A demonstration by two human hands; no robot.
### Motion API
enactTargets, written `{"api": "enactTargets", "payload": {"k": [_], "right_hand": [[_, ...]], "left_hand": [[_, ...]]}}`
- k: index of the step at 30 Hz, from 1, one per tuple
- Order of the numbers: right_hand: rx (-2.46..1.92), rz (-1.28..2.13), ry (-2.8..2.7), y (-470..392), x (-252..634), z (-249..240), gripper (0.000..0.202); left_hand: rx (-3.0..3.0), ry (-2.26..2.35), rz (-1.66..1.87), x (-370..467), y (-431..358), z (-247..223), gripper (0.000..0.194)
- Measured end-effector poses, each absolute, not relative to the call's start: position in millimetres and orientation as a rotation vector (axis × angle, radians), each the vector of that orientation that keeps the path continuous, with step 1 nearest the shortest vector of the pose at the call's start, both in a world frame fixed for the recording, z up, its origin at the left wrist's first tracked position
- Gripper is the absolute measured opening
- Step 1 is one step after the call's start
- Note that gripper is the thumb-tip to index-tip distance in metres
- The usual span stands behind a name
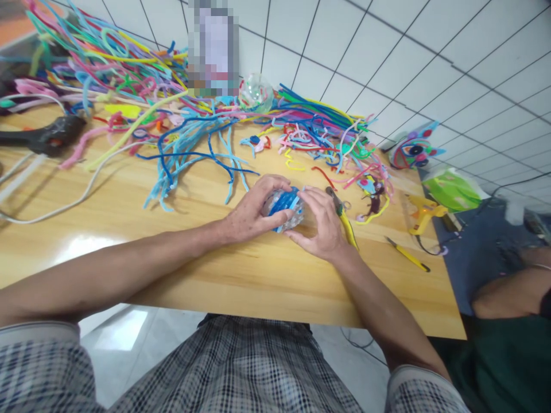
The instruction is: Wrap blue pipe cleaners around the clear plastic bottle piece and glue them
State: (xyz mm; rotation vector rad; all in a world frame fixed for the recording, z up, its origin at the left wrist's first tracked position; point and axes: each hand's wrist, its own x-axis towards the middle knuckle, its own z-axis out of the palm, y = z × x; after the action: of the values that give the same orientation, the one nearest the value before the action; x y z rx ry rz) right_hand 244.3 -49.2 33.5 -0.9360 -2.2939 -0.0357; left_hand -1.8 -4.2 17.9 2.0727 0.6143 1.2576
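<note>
Between my two hands is a clear, rounded plastic piece with blue strips on it (284, 202), held just above or on the wooden table. My left hand (252, 212) curls round its left side, the thumb lying across the front. From the right, my right hand (321, 221) closes on it with fingertips at the top and thumb low. The fingers hide much of its sides. Close to my right hand lies a pair of yellow-handled pliers or cutters (346, 223). Light blue pipe cleaners (185, 149) are spread to the left, beyond my left hand.
Piles of coloured pipe cleaners (124, 63) line the back, near a clear ball (256, 92). A black glue gun (51, 137) with a white cord is at left. A yellow knife (407, 254) and yellow glue gun (424, 213) lie right. Another person's arm (512, 284) is at far right.
</note>
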Motion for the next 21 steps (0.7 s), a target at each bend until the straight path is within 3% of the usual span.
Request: {"api": "enactTargets", "payload": {"k": [14, 21], "right_hand": [[-0.877, -0.110, -2.229, -47.2, 238.8, 32.8, 0.091], [-0.867, -0.071, -2.219, -47.1, 236.1, 30.6, 0.092]], "left_hand": [[2.201, 0.663, 1.261, -2.1, -2.2, 17.2, 0.049], [2.152, 0.715, 1.154, -4.3, -1.4, 30.8, 0.042]]}}
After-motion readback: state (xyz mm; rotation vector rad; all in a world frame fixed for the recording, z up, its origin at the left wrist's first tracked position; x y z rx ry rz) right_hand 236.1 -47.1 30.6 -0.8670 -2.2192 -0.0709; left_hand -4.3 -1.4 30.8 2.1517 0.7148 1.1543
